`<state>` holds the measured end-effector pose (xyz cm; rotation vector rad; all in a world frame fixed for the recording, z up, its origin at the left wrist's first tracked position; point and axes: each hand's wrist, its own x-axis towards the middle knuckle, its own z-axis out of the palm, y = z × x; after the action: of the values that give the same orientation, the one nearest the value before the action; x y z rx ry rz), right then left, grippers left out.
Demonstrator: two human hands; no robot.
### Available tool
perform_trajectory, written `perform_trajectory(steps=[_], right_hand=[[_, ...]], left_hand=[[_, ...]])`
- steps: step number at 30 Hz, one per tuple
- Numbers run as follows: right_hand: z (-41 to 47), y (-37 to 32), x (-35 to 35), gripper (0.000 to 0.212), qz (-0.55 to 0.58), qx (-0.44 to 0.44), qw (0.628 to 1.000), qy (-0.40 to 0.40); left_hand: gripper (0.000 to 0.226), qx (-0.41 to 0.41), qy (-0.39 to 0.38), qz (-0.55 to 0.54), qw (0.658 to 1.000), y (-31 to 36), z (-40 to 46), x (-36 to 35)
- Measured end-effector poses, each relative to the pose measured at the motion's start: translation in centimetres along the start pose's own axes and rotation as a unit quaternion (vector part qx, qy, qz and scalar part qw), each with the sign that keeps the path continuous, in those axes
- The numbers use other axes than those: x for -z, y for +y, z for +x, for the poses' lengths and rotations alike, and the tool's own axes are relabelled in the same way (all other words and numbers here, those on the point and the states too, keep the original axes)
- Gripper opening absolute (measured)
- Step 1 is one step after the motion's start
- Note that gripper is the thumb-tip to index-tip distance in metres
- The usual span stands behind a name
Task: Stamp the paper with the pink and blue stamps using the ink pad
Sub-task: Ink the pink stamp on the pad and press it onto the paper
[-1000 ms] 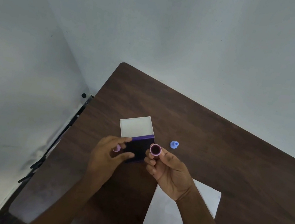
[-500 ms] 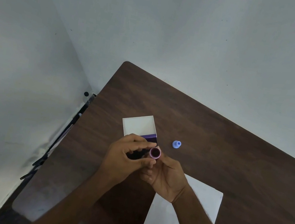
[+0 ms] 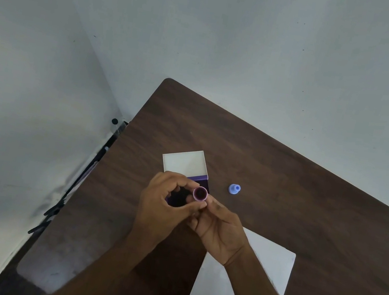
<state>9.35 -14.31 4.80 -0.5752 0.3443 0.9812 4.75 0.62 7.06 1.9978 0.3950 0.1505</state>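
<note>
While both hands pinch the pink stamp (image 3: pixel 200 194) mid-table, fingers clamped round it, it looks light, rigid, best held by its sides.

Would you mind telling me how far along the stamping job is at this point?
Done: the purple ink pad lies open, its white lid folded back. In hand: the right hand has the small round pink stamp in its grip, dark face turned up, with the left hand at it. Left: the visible part of the white paper sheet shows no print, and the small blue stamp stands untouched on the dark wooden table.
</note>
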Motion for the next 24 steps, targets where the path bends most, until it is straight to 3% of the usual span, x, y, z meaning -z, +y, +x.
perform_trajectory(steps=[5, 9, 12, 14, 16, 18, 21, 24], right_hand=[[-0.2, -0.1, -0.1, 0.041, -0.041, 0.012, 0.999, -0.011], [-0.2, -1.0, 0.8, 0.040, -0.058, 0.024, 0.998, 0.014], [0.1, -2.0, 1.6, 0.033, -0.170, 0.038, 0.982, 0.077], [0.6, -2.1, 2.2, 0.017, -0.350, 0.058, 0.914, 0.196], [1.5, -1.7, 3.2, 0.012, -0.526, 0.082, 0.791, 0.300], [2.4, -0.8, 3.9, 0.014, -0.634, 0.105, 0.696, 0.320], [3.7, 0.4, 4.3, 0.020, -0.720, 0.121, 0.623, 0.281], [4.5, 1.4, 4.2, 0.021, -0.749, 0.139, 0.602, 0.239]], left_hand=[[0.041, 0.004, 0.024, -0.008, 1.000, -0.5, -0.2, -0.5], [0.043, 0.053, -0.020, -0.056, 0.997, -1.0, 0.0, -1.1], [0.049, 0.061, -0.051, -0.057, 0.995, -2.4, 0.1, -1.1], [0.052, 0.074, -0.060, -0.031, 0.995, -3.8, 0.2, -0.9], [0.056, 0.098, -0.073, 0.009, 0.992, -5.3, 0.3, -1.2], [0.063, 0.101, -0.092, 0.066, 0.988, -6.8, 0.4, -1.6], [0.086, 0.042, -0.110, 0.238, 0.964, -8.3, 0.9, -2.0], [0.097, -0.008, -0.107, 0.330, 0.938, -9.0, 1.0, -2.1]])
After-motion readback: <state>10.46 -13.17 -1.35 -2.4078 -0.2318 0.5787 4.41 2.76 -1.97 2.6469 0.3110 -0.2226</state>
